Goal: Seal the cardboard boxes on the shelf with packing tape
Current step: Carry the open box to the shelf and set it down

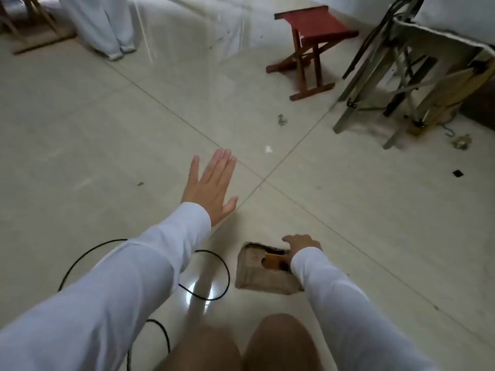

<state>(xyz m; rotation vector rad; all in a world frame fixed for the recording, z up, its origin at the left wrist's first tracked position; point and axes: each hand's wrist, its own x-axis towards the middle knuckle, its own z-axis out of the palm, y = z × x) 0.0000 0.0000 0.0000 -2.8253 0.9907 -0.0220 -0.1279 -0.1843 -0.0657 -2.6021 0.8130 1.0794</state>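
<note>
Fingers [290, 239] of right hand [302, 243] curl down at far edge of box [263, 274], touching it; grip itself hidden by sleeve [334, 295]. Box sits on floor [107, 129] just ahead of knees [241, 344], yellow-brown thing inside, can't tell what. Cable [214, 263] loops left of box. Left hand [211, 187] further out, fingers straight and nearly together, thumb splayed, holding nothing, arm extended. Red stool [312, 46] far back.
</note>
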